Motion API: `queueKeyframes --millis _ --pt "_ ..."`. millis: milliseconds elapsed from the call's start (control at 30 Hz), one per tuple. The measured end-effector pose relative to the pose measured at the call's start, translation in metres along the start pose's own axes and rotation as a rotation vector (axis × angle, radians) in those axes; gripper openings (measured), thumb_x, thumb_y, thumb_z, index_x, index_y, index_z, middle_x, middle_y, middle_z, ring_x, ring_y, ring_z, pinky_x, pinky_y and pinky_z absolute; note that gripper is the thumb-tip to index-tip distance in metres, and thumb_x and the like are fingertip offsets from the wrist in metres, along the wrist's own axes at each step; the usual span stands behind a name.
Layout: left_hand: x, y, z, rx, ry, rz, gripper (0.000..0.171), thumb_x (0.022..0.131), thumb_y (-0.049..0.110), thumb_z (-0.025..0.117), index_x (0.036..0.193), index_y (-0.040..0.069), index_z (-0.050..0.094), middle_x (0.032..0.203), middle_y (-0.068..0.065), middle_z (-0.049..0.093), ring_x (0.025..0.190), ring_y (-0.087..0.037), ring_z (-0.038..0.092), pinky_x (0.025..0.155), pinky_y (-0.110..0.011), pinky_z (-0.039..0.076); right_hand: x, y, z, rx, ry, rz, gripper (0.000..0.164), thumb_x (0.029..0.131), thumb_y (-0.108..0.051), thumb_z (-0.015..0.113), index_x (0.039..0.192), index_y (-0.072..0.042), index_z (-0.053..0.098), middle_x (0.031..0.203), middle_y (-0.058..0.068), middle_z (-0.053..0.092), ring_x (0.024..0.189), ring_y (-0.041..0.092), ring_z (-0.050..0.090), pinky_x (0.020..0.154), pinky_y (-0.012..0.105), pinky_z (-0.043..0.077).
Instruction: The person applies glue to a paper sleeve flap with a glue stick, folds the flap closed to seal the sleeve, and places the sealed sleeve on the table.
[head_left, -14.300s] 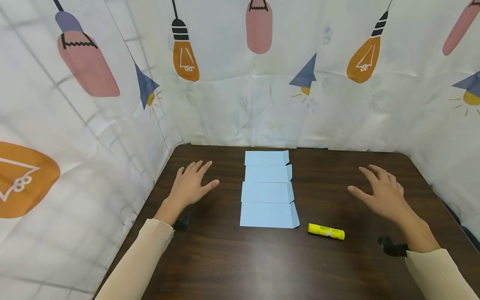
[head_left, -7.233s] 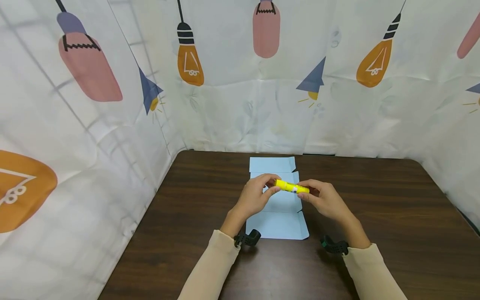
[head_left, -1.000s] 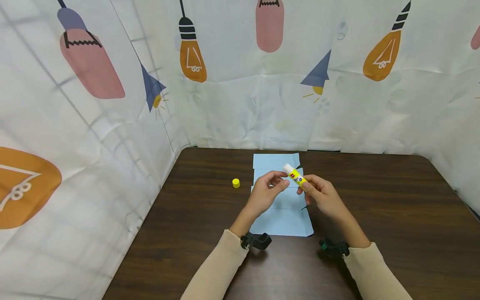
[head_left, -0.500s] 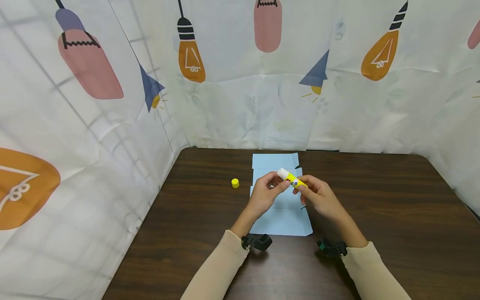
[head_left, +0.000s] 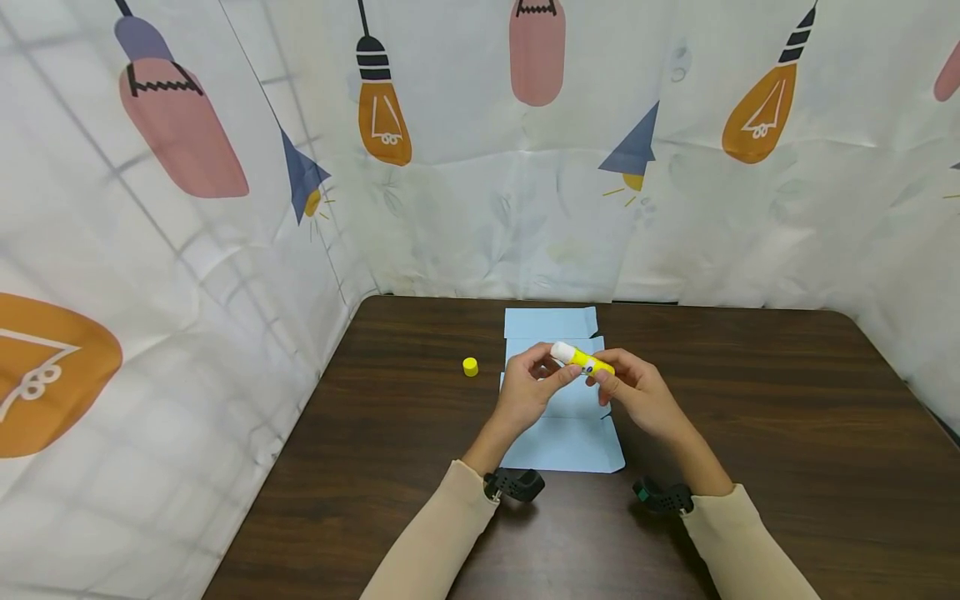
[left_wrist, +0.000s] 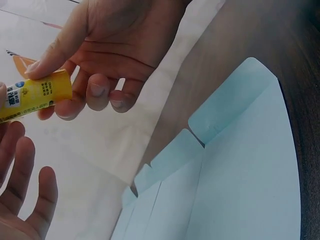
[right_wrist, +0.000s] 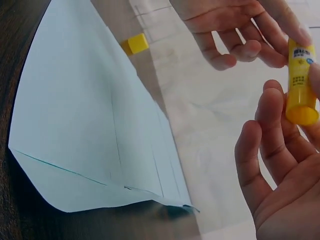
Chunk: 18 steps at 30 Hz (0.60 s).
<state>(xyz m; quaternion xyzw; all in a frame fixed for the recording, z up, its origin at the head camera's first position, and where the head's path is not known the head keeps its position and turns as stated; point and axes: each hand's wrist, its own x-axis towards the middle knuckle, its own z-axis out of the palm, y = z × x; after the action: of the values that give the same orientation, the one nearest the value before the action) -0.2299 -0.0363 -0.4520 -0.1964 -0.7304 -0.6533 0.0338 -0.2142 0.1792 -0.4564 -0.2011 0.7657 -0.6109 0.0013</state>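
Both hands hold a yellow glue stick in the air over the blue paper. Its white end is uncapped and points left and away in the head view. My left hand pinches it near the white end with thumb and fingers. The right hand grips the lower yellow part; its thumb and forefinger show on the barrel in the left wrist view. Flat on the table, the creased paper has several panels with small flaps along its right side. The hands hide part of its middle.
The yellow cap stands on the dark wooden table, left of the paper. Behind and to the left hangs a white printed curtain. A black strap with a camera sits on each wrist.
Long ago the capped glue stick lay on the table, then was lifted in both hands; the cap now stands apart. Over the last second the stick tilted lower leftward and the left hand took hold.
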Motion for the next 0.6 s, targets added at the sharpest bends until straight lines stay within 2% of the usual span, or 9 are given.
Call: queueKeyframes --millis 200,433,600 --pt "0.0006 0.0016 0.0 -0.051 0.042 0.03 0.029 0.09 0.015 0.079 0.117 0.007 0.074 0.097 -0.014 0.069 0.079 -0.015 0.06 0.064 -0.023 0.048 -0.0008 0.0029 -0.004 0.117 -0.002 0.03 0.029 0.109 -0.017 0.049 0.129 0.001 0.058 0.095 0.0 0.071 0.074 0.016 0.064 0.073 0.032 0.06" --pt "-0.0002 0.0019 0.0016 -0.106 0.06 -0.004 0.031 0.091 0.008 0.077 0.121 0.005 0.072 0.102 -0.019 0.069 0.076 -0.013 0.062 0.064 -0.021 0.049 -0.0016 0.0053 -0.0066 0.214 -0.008 0.03 0.027 0.108 -0.016 0.05 0.129 -0.002 0.06 0.1 0.007 0.073 0.076 0.012 0.068 0.077 0.026 0.06" --pt "-0.0002 0.001 0.0027 -0.124 0.064 0.004 0.031 0.092 0.008 0.076 0.122 0.005 0.072 0.099 -0.022 0.07 0.077 -0.01 0.065 0.068 -0.024 0.052 -0.0006 0.004 -0.0055 0.245 -0.005 0.014 0.025 0.108 -0.014 0.051 0.128 -0.002 0.061 0.099 0.0 0.074 0.077 0.011 0.069 0.078 0.024 0.06"
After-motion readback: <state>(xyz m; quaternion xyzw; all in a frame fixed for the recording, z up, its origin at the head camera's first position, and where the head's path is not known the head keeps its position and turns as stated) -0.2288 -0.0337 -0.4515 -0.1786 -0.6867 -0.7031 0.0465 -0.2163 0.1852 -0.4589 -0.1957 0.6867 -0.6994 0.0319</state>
